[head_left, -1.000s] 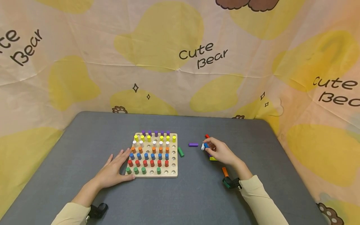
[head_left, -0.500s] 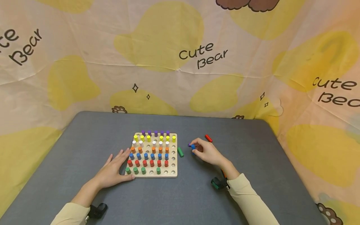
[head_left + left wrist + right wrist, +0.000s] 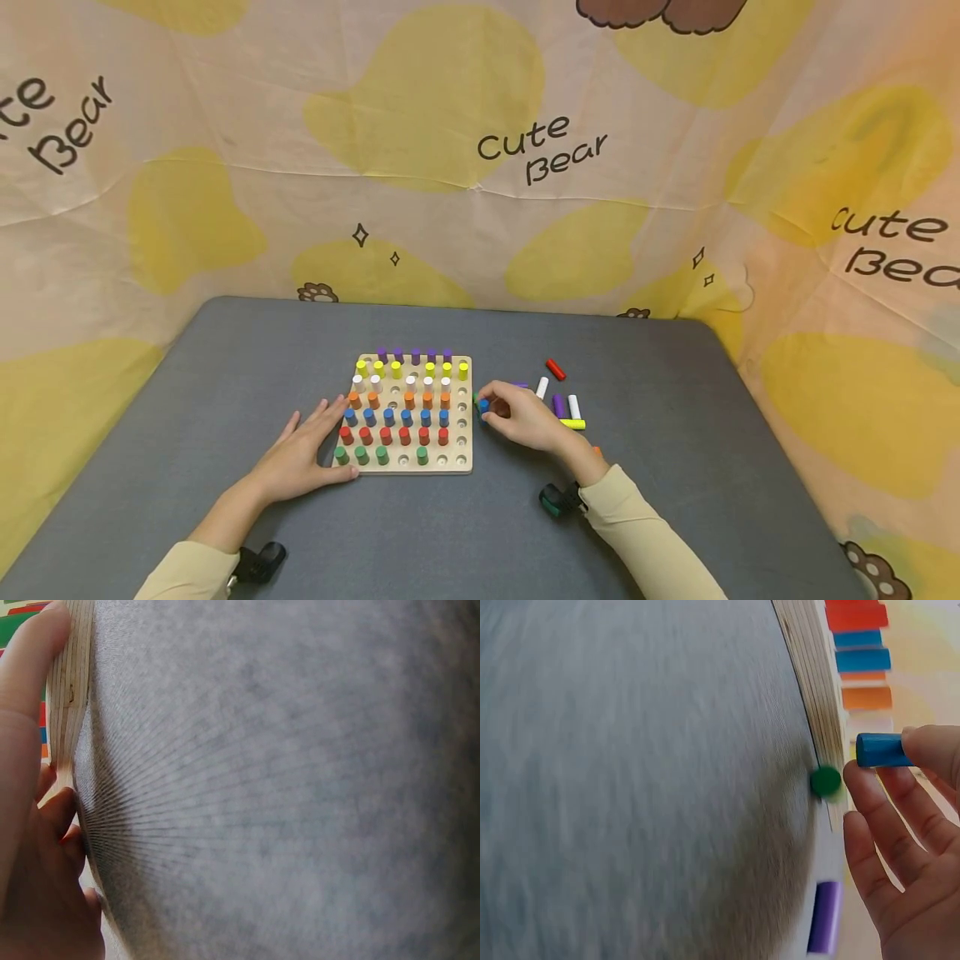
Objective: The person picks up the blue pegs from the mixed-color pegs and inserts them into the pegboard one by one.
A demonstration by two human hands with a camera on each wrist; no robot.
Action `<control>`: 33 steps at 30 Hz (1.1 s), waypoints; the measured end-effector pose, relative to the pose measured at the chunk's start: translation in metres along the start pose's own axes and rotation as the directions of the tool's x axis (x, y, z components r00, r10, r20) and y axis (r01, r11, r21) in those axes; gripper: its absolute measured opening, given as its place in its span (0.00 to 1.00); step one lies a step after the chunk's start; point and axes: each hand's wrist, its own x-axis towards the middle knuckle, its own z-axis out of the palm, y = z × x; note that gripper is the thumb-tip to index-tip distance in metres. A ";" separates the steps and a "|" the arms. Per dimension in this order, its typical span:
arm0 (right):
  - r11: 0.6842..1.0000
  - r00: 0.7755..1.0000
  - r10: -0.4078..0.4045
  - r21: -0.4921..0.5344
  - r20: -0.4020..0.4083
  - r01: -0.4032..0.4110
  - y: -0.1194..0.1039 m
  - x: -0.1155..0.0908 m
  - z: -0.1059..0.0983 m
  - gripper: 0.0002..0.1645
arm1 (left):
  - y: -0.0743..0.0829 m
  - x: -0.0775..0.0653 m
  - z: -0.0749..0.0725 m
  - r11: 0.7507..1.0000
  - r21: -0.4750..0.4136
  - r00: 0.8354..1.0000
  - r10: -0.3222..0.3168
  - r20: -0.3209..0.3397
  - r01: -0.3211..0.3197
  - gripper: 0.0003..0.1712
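Note:
A square wooden pegboard lies on the grey table, with rows of purple, yellow, white, orange, blue, red and green pegs standing in it. Along its left side rests my left hand, fingers spread and thumb at the near left corner. In the left wrist view the thumb touches the board's wooden edge. My right hand pinches a blue peg between thumb and fingertips, just off the board's right edge. A green peg lies beside that edge, mostly hidden by the hand in the head view.
Right of the board lie loose pegs: a red one, two white ones, a purple one and a yellow one. Another purple peg and an orange peg are partly covered by the right arm.
My right hand has carried the blue peg leftward from the loose pegs to the board's right edge, uncovering white, purple and yellow pegs. The left hand stays in place.

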 end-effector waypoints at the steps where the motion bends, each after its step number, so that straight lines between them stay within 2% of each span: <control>1: 1.000 1.000 0.000 -0.002 0.009 0.000 -0.001 0.001 0.002 0.12 | 0.000 0.000 0.000 1.000 0.001 1.000 0.000 0.000 0.000 0.62; 7: 1.000 0.999 0.002 0.006 0.047 -0.002 -0.007 0.009 0.010 0.11 | 0.000 0.000 0.000 1.000 0.007 1.000 0.001 -0.001 -0.001 0.62; 21: 0.999 0.998 -0.041 0.011 0.051 0.040 -0.012 0.018 0.015 0.10 | 0.001 0.001 0.000 1.000 0.009 1.000 -0.009 0.003 0.009 0.62; 33: 0.998 0.997 -0.039 -0.039 0.068 0.042 -0.011 0.018 0.019 0.09 | 0.001 0.000 0.000 1.000 0.008 1.000 -0.013 0.004 0.013 0.62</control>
